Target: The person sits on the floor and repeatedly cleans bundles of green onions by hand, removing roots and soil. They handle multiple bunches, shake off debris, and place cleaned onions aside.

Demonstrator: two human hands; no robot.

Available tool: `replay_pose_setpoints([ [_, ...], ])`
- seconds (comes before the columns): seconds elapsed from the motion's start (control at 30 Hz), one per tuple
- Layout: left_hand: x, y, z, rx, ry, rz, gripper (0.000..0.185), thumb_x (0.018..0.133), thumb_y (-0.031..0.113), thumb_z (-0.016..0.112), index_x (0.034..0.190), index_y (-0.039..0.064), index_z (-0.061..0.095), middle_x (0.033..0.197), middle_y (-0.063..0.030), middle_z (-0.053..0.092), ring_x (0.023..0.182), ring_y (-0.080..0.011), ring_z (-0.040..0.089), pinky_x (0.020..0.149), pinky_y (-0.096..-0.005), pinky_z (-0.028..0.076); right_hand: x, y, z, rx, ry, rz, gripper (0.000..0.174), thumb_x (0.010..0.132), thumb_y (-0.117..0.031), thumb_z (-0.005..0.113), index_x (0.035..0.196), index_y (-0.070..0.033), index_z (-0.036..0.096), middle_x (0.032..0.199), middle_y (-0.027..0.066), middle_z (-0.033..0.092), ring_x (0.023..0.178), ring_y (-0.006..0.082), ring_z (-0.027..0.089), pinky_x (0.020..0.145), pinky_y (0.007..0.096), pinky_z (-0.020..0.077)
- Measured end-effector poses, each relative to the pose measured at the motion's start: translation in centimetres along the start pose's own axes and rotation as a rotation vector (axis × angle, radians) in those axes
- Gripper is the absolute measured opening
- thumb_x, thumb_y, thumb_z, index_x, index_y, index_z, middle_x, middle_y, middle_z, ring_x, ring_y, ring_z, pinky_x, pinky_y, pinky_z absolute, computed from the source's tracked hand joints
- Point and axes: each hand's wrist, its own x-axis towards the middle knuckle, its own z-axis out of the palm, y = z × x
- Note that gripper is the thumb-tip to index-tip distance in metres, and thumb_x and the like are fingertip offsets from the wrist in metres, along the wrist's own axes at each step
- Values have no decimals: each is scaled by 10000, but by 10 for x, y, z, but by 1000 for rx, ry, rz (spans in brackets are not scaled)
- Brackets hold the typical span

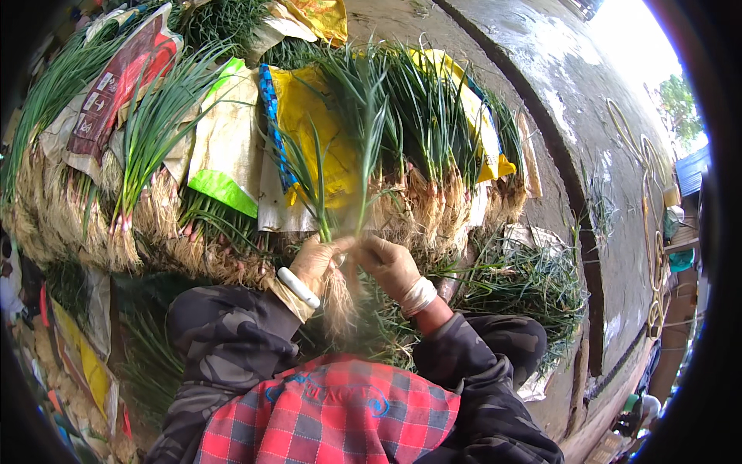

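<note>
In thin pale gloves, both my hands meet in the middle of the view above my lap. My left hand (pixel 316 262) grips a small bunch of green onions (pixel 322 211) at the stems. The bunch's pale roots (pixel 338 298) hang down below the fingers. Pinched in my right hand (pixel 387 261) is a green onion stalk (pixel 364 185), its long leaves pointing away from me and blurred. The fingertips of the two hands are close together or touching. A white band (pixel 298 287) circles my left wrist.
Rows of green onions (pixel 429 133) with roots towards me lie ahead, layered with yellow (pixel 327 139) and white sacks (pixel 226 139). A heap of loose green leaves (pixel 522 284) is at right. Beyond it run a dark floor groove (pixel 556 139) and a coiled hose (pixel 649 162).
</note>
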Motion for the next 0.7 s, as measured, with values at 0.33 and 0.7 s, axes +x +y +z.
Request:
replay_pose_setpoints([
  [0.33, -10, 4, 8, 60, -105, -55, 104, 801, 94, 580, 888, 38, 588, 674, -35, 597, 469, -51, 496, 370, -139, 341, 34, 45, -1, 789, -46, 419, 240, 857, -264, 493, 974, -66, 561, 825, 57, 568, 762, 172, 531, 657, 263, 456],
  [0.7, -12, -3, 16, 241, 44, 218, 163, 824, 168, 582, 813, 5, 576, 621, -52, 564, 426, -102, 495, 371, -211, 391, 33, 35, 13, -297, 250, 324, 138, 790, -131, 526, 863, -43, 603, 787, 139, 619, 659, 235, 603, 582, 330, 480],
])
